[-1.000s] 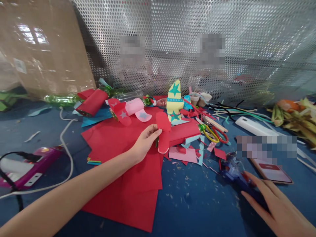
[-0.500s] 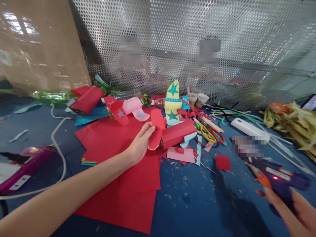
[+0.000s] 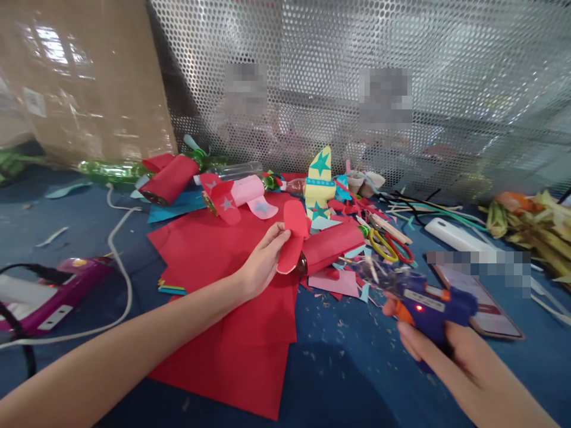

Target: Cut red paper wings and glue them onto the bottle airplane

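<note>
My left hand (image 3: 263, 261) pinches a red paper cutout (image 3: 293, 238) with rounded ends, held at the base end of a bottle wrapped in red paper (image 3: 332, 245). Whether cutout and bottle are joined is hidden. My right hand (image 3: 446, 351) is wrapped round a blue hot glue gun (image 3: 439, 303) with an orange trigger and a lit red light. Its nozzle points left, close to the wrapped bottle's lower side. Red paper sheets (image 3: 241, 356) lie beneath my left hand. A pink paper piece (image 3: 334, 283) and scraps lie below the bottle.
Behind stand a yellow paper-wrapped bottle with teal stars (image 3: 319, 189) and a red-and-pink one (image 3: 241, 193). Scissors (image 3: 398, 248) and a phone (image 3: 495, 315) lie to the right. A purple power strip (image 3: 66, 297) with a white cord (image 3: 125, 267) is left. A perforated metal panel (image 3: 312, 35) rises behind.
My right hand has brought the glue gun leftward, its nozzle now close to the red-wrapped bottle. More of the phone shows. My left hand keeps its pinch on the red cutout.
</note>
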The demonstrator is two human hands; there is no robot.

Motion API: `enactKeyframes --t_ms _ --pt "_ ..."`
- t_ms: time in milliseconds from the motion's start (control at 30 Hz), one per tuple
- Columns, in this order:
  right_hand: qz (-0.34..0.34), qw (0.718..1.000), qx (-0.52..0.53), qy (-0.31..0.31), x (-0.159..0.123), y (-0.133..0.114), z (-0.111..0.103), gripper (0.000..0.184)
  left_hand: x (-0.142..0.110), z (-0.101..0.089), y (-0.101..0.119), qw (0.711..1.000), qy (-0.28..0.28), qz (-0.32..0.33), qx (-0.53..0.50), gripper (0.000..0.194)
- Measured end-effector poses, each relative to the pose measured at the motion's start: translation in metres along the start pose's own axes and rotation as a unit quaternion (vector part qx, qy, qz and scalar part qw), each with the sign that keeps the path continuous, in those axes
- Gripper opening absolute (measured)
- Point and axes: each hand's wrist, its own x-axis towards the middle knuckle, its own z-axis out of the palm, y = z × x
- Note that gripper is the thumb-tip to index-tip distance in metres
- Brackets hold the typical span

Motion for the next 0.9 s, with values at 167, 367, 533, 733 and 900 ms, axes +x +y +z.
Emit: enactKeyframes --t_ms 167,367,533,733,900 --pt "-0.021 0.999 0.036 -0.033 0.020 -0.027 0.019 0.031 -0.003 0.002 0.000 1.000 0.003 0.001 -0.004 0.007" --pt "-0.049 0.997 0.038 -0.055 0.024 -0.025 0.027 0.028 -0.005 0.003 -0.001 1.000 0.009 -0.004 -0.025 0.007" --pt "-0.058 0.996 0.022 -0.065 0.024 -0.024 0.028 0.030 -0.005 0.003 -0.002 0.999 0.006 -0.007 -0.041 0.008" --pt "-0.058 0.997 -0.014 -0.054 0.025 -0.019 0.024 0.034 -0.005 0.003 -0.003 0.999 0.013 -0.006 -0.040 0.009" --pt "-0.067 0.996 -0.029 -0.050 0.026 -0.026 0.023 0.032 -0.005 0.004 -0.003 0.999 0.013 -0.004 -0.039 0.012"
